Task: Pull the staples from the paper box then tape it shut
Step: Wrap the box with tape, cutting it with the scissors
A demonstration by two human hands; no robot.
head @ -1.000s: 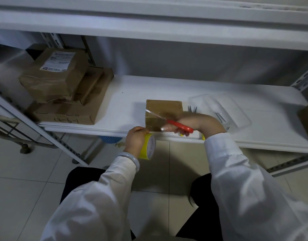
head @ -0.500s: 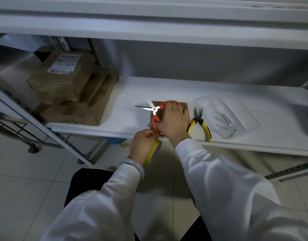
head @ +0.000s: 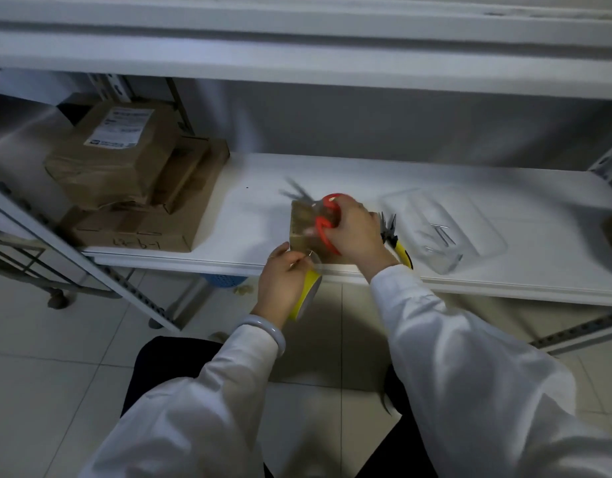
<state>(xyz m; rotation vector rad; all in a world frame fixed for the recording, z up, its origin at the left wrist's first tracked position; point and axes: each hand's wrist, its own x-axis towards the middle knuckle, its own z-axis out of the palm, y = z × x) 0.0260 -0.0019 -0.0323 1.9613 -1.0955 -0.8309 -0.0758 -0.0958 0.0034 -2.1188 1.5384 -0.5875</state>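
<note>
Paper box (head: 302,232) sits on the white shelf (head: 504,281), close to the front edge and roughly mid-width.

Right hand (head: 354,232) is directly over the box's right half and covers most of its top. Its fingers are curled through the red loops of the scissors (head: 327,224), a firm grip. The blades point away and to the left, past the box's far-left corner. They are motion-blurred, so I can't tell whether they are apart or together, or whether they touch the box.

Left hand (head: 282,279) is just below the box's near-left corner, in front of the shelf lip. It is wrapped around a yellow tape roll (head: 306,293), which stands on edge against the front of the shelf. The thumb and forefinger meet at the top of the roll, right by the box's front face. I can't tell whether any tape is pulled out. There is a pale bracelet (head: 268,327) on that wrist.

Pliers (head: 396,241) with yellow grips lie on the shelf just right of the box, nose pointing to the back, partly hidden by the right wrist.

A clear plastic tray (head: 484,232) sits right of the pliers, apart from the box, with a few metal staples (head: 444,232) inside.

A stack of cardboard parcels (head: 125,188) is at the left end of the shelf, well apart from the box.
</note>
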